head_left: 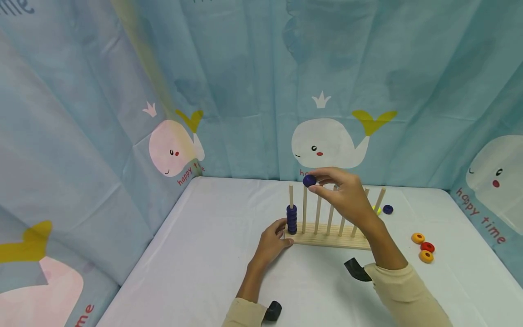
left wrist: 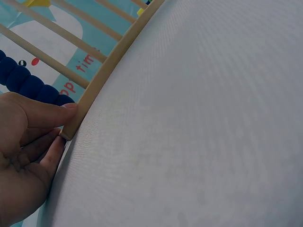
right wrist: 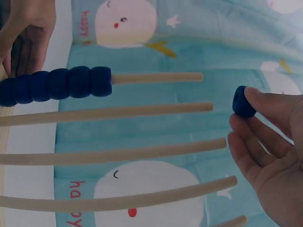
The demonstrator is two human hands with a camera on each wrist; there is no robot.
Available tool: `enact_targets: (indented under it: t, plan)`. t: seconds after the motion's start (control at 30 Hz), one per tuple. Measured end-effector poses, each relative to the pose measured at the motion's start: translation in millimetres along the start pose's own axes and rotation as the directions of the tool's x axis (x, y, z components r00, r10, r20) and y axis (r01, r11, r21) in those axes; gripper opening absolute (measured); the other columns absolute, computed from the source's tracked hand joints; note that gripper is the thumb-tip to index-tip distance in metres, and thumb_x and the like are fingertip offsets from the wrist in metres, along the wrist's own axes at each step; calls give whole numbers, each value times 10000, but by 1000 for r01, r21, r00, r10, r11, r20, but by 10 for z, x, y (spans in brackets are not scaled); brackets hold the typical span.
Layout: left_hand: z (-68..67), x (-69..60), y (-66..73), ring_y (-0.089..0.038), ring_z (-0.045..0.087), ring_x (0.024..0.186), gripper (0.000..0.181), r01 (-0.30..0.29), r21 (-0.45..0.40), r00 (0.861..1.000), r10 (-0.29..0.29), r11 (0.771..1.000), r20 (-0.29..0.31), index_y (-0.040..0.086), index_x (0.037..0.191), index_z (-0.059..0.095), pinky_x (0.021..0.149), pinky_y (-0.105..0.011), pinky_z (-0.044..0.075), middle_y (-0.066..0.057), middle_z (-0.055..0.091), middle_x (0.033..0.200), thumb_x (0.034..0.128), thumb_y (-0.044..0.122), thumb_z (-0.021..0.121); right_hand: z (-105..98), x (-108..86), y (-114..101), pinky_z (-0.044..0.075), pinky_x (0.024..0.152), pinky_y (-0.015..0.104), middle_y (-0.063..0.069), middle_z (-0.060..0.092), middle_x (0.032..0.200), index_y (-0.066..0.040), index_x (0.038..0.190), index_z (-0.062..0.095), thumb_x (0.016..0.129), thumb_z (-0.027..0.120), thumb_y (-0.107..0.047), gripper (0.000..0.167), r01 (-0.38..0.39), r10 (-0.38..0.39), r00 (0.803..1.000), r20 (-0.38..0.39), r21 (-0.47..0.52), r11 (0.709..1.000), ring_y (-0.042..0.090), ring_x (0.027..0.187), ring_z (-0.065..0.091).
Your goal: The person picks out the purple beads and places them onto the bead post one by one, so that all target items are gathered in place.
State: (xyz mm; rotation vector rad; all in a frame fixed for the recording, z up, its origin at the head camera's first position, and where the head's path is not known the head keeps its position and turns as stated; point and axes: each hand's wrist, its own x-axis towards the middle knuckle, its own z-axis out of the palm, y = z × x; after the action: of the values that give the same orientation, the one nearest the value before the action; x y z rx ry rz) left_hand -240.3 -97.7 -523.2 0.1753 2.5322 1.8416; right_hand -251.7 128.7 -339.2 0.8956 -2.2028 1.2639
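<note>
A wooden peg rack (head_left: 327, 240) with several upright dowels stands on the white table. Its leftmost dowel carries a stack of dark blue beads (head_left: 292, 220), and the top of that dowel is bare. My left hand (head_left: 271, 241) grips the rack's left end, thumb on the front edge of the base, as the left wrist view shows too. Between thumb and fingers, my right hand (head_left: 345, 193) pinches one blue bead (right wrist: 244, 101). That bead is raised near the tops of the first two dowels, apart from them in the right wrist view.
Right of the rack lie two orange beads (head_left: 418, 238) and a red bead (head_left: 427, 247). Behind its right end are another blue bead (head_left: 387, 209) and something yellow (head_left: 377, 210), partly hidden. A blue whale-print curtain (head_left: 253, 91) hangs behind the white table (head_left: 196, 254).
</note>
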Motion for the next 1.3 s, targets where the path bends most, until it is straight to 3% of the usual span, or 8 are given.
enact_targets:
  t: [0.2, 0.47, 0.53, 0.63, 0.77, 0.87, 1.07, 1.3]
  plan:
    - [0, 0, -6, -320, 524, 1466, 670, -2, -10, 1000, 2, 1000, 3, 60, 1524, 551, 1195, -295, 481, -156, 577, 1535, 902, 4, 791, 82, 57, 9, 628, 927, 223, 19, 784, 1172, -84, 1257, 755, 913, 833, -68, 353, 36, -35, 999, 17, -6, 999, 167, 1034, 740]
    - [0, -4, -14, -325, 526, 1464, 676, -1, -19, 1000, 1, 1000, 5, 61, 1524, 552, 1180, -284, 495, -160, 576, 1536, 898, 10, 801, 170, 85, 4, 587, 898, 143, 33, 785, 1185, -68, 1251, 753, 912, 840, -88, 351, 25, -23, 999, 42, -33, 999, 178, 1054, 748]
    - [-1, -3, -11, -321, 524, 1466, 675, -3, -21, 1000, 4, 1000, 7, 63, 1525, 550, 1185, -289, 492, -156, 575, 1539, 900, 10, 799, 187, 90, 3, 599, 904, 197, 34, 785, 1184, -74, 1256, 752, 916, 839, -102, 352, 10, -8, 999, 51, -42, 999, 185, 1063, 747]
    - [1, -4, -7, -319, 522, 1467, 674, -8, -24, 1000, 8, 1000, 9, 64, 1526, 550, 1192, -296, 487, -152, 574, 1541, 901, 4, 795, 211, 97, 5, 630, 928, 367, 43, 783, 1183, -80, 1261, 752, 915, 839, -102, 357, -7, 11, 998, 66, -51, 999, 204, 1078, 743]
    - [-4, -2, -7, -318, 523, 1466, 673, -21, -21, 1000, 21, 1000, 12, 64, 1522, 553, 1196, -295, 485, -147, 575, 1541, 898, 3, 796, 246, 104, 15, 629, 863, 501, 51, 787, 1168, -85, 1247, 758, 907, 842, -87, 350, -6, 11, 997, 72, -58, 998, 220, 1073, 745]
    - [-11, 0, -7, -312, 526, 1463, 671, -24, -21, 1000, 24, 999, 12, 66, 1518, 558, 1195, -291, 485, -143, 580, 1536, 894, 0, 795, 271, 111, 22, 628, 826, 473, 52, 787, 1171, -86, 1233, 766, 905, 844, -86, 337, 5, 0, 997, 72, -74, 997, 219, 1065, 748]
    - [-10, 3, 0, -305, 533, 1458, 666, -19, -16, 1000, 19, 1000, 10, 71, 1518, 560, 1196, -299, 488, -141, 585, 1531, 894, 10, 786, 303, 137, 33, 654, 906, 459, 61, 781, 1181, -79, 1224, 778, 917, 831, -87, 312, 7, 0, 997, 82, -79, 997, 240, 1049, 751]
    - [-7, -12, 16, -314, 534, 1457, 669, -10, -16, 1000, 11, 1000, 9, 60, 1518, 557, 1199, -306, 485, -152, 582, 1533, 892, -4, 782, 332, 162, 36, 665, 885, 461, 80, 775, 1193, -65, 1231, 774, 938, 812, -94, 297, -4, 10, 995, 100, -62, 998, 300, 1035, 749]
